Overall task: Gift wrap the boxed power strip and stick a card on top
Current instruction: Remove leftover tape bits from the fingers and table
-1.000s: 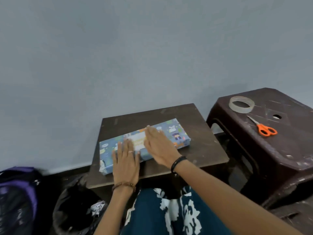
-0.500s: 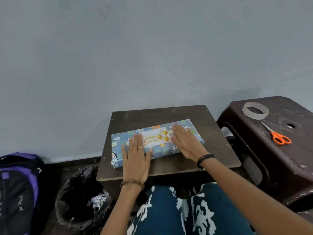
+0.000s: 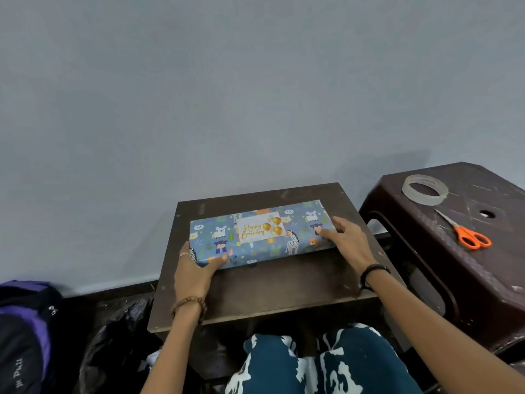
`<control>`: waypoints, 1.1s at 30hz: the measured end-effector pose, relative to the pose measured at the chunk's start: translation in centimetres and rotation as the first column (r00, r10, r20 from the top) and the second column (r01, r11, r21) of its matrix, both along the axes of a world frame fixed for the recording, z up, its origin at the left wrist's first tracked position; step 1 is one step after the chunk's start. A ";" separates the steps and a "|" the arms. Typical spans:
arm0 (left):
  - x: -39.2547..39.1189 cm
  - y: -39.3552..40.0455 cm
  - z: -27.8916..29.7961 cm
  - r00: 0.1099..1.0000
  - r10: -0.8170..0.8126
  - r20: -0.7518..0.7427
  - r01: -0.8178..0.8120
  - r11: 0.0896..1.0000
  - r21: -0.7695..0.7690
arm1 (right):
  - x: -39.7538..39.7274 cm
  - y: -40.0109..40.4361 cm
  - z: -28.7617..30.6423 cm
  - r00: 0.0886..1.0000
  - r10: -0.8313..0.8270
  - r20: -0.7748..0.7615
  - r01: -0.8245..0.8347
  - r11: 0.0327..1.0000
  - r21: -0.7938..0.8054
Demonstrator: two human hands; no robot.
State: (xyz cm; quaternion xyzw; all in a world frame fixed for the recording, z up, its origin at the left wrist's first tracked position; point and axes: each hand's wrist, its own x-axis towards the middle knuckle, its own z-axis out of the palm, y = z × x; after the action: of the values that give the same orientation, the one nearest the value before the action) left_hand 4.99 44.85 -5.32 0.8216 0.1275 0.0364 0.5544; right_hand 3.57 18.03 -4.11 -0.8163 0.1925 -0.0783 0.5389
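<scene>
Palms have been lifted off the white "Happy Birthday" card (image 3: pixel 260 229); the left hand (image 3: pixel 196 268) and right hand (image 3: pixel 345 242) are now clasped round the ends of the blue animal-print wrapped box (image 3: pixel 255 245), which sits on the dark wooden bench (image 3: pixel 284 285). Card looks stuck, so it's basically done.

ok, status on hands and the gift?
Left hand, right hand grip ends of wrapped box. Card on top. Nothing blocking.

Domestic room, informal setting. Evidence: plain painted wall (image 3: pixel 255 95); small scuffed wooden table (image 3: pixel 284 282) used at floor level; brown plastic stool (image 3: pixel 468 265) bearing a tape roll (image 3: pixel 425 189) and orange scissors (image 3: pixel 466 233); backpack (image 3: pixel 25 334) and black bag (image 3: pixel 119 342) on the floor.
</scene>
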 end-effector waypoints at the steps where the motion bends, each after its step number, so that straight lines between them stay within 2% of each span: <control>1: 0.9 -0.4 0.2 1.000 -0.003 0.003 0.003 1.000 -0.005 | 0.9 -0.2 -0.1 1.000 -0.009 0.009 0.008 1.000 0.010; 6: 4.7 -1.3 0.1 1.000 -0.028 0.000 0.028 0.997 -0.077 | 4.9 -0.9 -0.6 0.999 -0.040 0.024 0.040 0.999 0.007; 8: 5.7 -1.4 -0.4 1.000 -0.004 -0.030 0.001 0.995 -0.097 | 5.6 -1.2 -1.5 0.998 -0.062 0.028 0.060 0.997 0.051; 10: 5.7 -2.0 -0.7 0.994 0.088 -0.070 -0.088 0.996 0.007 | 5.5 -1.2 -2.4 0.997 -0.074 0.034 0.070 0.992 0.108; 12: 4.3 -3.4 -0.6 0.986 0.165 0.000 -0.161 0.965 0.207 | 4.7 -1.0 -2.8 0.993 -0.110 0.035 0.103 0.983 0.150; 13: 3.4 -4.3 -0.6 0.986 0.150 0.075 -0.166 0.943 0.288 | 4.1 -0.9 -2.8 0.989 -0.141 0.044 0.130 0.973 0.191; 15: 0.8 -6.5 -0.7 0.983 0.022 0.181 -0.087 0.928 0.362 | 2.2 -0.9 -2.7 0.981 -0.181 0.070 0.162 0.961 0.223; 17: -2.2 -8.8 -1.2 0.968 -0.189 0.165 0.118 0.923 0.367 | 0.0 -1.3 -2.8 0.979 -0.191 0.064 0.182 0.975 0.127; 19: -4.5 -11.0 -1.9 0.911 -0.404 0.086 0.353 0.868 0.348 | -2.5 -1.9 -3.0 0.987 -0.163 0.010 0.164 0.983 -0.081; 22: -6.4 -13.4 -3.1 0.800 -0.593 -0.093 0.559 0.681 0.473 | -5.0 -2.1 -4.2 0.995 -0.081 -0.051 0.060 0.945 -0.322; 23: -6.8 -13.8 -3.4 0.783 -0.611 -0.115 0.570 0.632 0.525 | -5.8 -2.0 -4.6 0.997 -0.062 -0.044 0.041 0.928 -0.370; 27: -7.8 -14.1 -3.7 0.766 -0.635 -0.102 0.563 0.586 0.583 | -8.0 -1.4 -5.1 1.000 -0.008 -0.013 0.002 0.894 -0.449; 30: -8.0 -14.0 -3.6 0.713 -0.696 -0.084 0.537 0.465 0.703 | -8.7 -0.8 -5.1 1.000 0.016 -0.012 -0.020 0.880 -0.474; 33: -7.8 -14.3 -3.5 0.675 -0.737 0.039 0.481 0.480 0.733 | -9.3 -0.3 -5.0 1.000 0.014 -0.001 -0.013 0.877 -0.481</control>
State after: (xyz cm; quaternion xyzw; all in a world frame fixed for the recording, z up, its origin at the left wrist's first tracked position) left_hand -2.81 30.52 -8.81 0.9303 -0.3018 0.0219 0.2073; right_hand -5.76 17.73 -9.09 -0.9257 0.1606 -0.1207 0.3204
